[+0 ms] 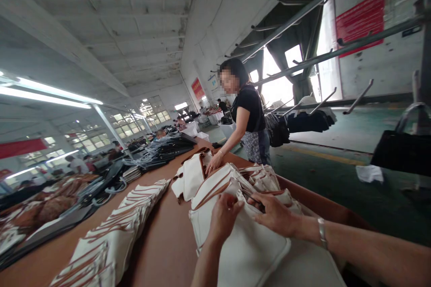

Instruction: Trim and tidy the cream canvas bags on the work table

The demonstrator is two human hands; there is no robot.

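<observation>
Both hands are pinching the top edge of a white bag with brown trim (242, 237), low in the middle of the frame. The left hand (224, 217) has its fingers curled shut over the bag's rim; the right hand (274, 215), just beside it, grips the same rim from the other side, and a silver bracelet (322, 232) sits on that wrist. The bag lies on top of a heap of like white bags (235, 179) that runs up toward mid-frame.

A co-worker in a black top (249, 112) stands at the centre, one hand (214, 163) resting on the far end of the heap. Left of the heap, a strip of bare brown table (164, 233) separates it from a row of flat white pieces (121, 228) fanned along the lower left. The table's right edge falls away to open green floor (336, 188), with a black bag (400, 150) at the far right.

Red signs hang at upper right (360, 20) and on the far wall (197, 88); their writing is too small to read. Metal rails (336, 51) cross the upper right.
</observation>
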